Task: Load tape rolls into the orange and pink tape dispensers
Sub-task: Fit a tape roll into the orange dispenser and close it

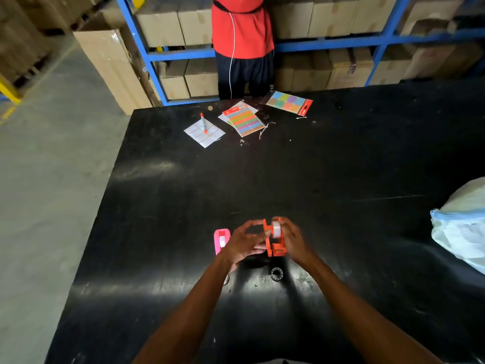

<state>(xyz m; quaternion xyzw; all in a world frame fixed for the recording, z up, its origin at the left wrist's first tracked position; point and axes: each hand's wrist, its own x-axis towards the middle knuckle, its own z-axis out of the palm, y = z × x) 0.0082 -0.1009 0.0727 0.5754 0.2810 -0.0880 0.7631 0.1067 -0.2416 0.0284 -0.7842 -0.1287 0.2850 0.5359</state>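
An orange tape dispenser is lifted a little above the black table, with a whitish tape roll sitting in its upper part. My right hand grips the dispenser from its right side. My left hand is at its left side, fingers curled toward the roll and the dispenser's edge. A pink tape dispenser with a tape roll in it stands on the table just left of my left hand, partly hidden by it.
A small black ring lies on the table below the dispensers. Sticky-note packs, a label sheet with an orange marker lie far back. A white plastic bag sits at the right edge. A person in red stands behind the table.
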